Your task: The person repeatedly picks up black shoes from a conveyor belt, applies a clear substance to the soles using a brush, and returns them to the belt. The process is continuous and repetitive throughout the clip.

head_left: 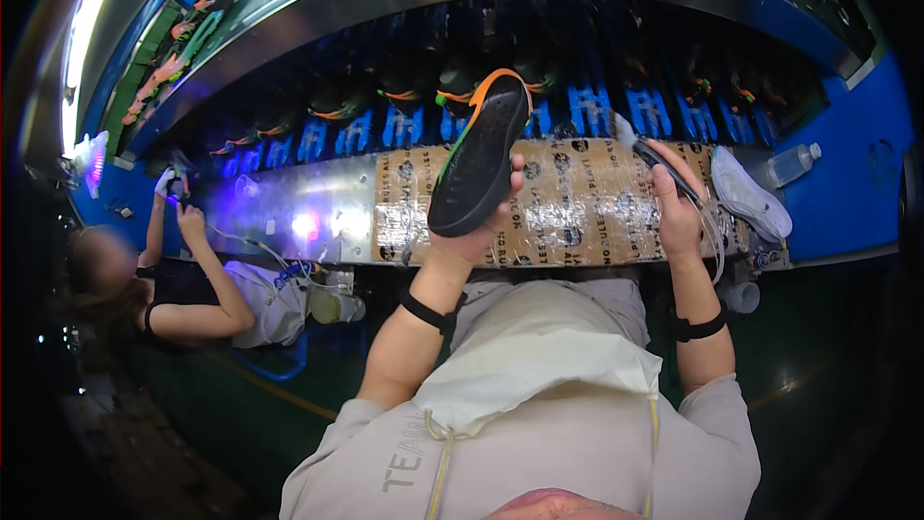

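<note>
A black shoe sole (476,169) with an orange and green rim stands tilted up in my left hand (489,236). My fingers wrap its right edge near the lower end, and the sole's broad dark face is towards me. My right hand (680,217) grips a brush (658,162) with a dark handle and pale bristles. A clear tube (716,236) runs down from beside that hand. The brush is apart from the sole. Below both lies the work surface, covered with printed brown packing film (568,188).
A white shoe-shaped piece (751,195) and a clear bottle (795,165) lie at the right. Blue holders (587,114) carry shoe parts along the back, under a metal hood (481,0). At the left, a co-worker (197,294) works with raised hands beside a bare metal plate (332,212).
</note>
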A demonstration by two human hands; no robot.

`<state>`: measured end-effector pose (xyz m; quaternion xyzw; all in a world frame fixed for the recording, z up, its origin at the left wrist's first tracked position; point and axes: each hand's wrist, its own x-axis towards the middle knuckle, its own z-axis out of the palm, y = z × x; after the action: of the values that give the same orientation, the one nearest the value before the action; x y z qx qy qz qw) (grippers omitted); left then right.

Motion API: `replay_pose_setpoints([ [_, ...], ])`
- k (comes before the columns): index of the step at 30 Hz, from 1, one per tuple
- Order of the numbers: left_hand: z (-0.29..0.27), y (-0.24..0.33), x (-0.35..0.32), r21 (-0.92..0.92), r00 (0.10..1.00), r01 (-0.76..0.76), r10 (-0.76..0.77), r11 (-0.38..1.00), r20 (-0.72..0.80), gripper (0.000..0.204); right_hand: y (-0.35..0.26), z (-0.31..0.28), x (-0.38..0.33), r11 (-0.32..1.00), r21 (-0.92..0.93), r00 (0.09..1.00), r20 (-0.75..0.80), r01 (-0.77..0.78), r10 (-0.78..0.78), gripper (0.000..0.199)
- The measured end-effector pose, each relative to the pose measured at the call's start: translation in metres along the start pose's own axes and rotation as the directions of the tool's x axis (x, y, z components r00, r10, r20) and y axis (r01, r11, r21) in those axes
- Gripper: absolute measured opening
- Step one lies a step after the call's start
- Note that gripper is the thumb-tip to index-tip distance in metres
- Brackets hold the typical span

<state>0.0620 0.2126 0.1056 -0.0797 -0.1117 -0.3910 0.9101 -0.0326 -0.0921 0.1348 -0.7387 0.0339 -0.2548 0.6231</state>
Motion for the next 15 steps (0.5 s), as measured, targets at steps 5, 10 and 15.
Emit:
replay_pose_setpoints([
  [5, 0.001, -0.003, -0.005, -0.085, 0.999, -0.030, 0.032, 0.996, 0.032, 0.071, 0.076, -0.009, -0.011, 0.975, -0.224, 0.987, -0.153, 0.013, -0.048, 0.035],
  [10, 0.007, -0.002, -0.001, 0.084, 0.989, -0.107, 0.114, 0.991, -0.090, 0.069, 0.126, -0.013, -0.031, 0.954, -0.296, 0.980, -0.199, -0.041, -0.020, 0.034],
  [15, -0.026, -0.006, -0.015, 0.110, 0.918, -0.136, 0.167, 0.985, -0.360, 0.086, 0.134, -0.011, -0.033, 0.965, -0.263, 0.975, -0.211, 0.005, -0.063, 0.032],
])
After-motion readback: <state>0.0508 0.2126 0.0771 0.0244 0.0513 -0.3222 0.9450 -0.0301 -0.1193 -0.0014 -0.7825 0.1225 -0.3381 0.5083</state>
